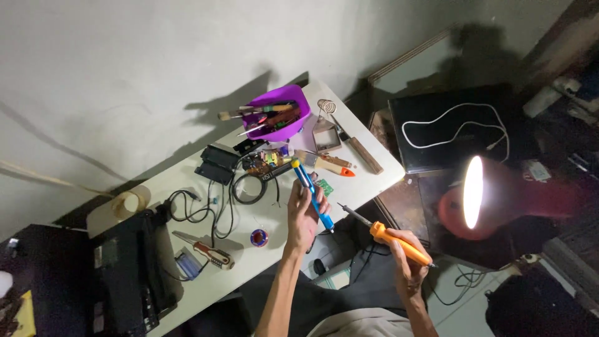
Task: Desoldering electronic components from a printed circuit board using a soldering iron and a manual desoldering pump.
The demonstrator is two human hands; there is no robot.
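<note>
right hand grips orange plastic soldering iron, slim metal tip.

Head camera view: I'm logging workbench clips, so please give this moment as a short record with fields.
setting: white table against a wall, seen from above
left hand: holds a blue pen-shaped tool, its fingers wrapped around the shaft
right hand: grips an orange-handled soldering iron, tip pointing toward the table edge
on table: purple tub full of tools, small circuit board, coiled black cable, red-handled screwdriver, solder spool, tape roll
beside table: lit red lamp
</note>
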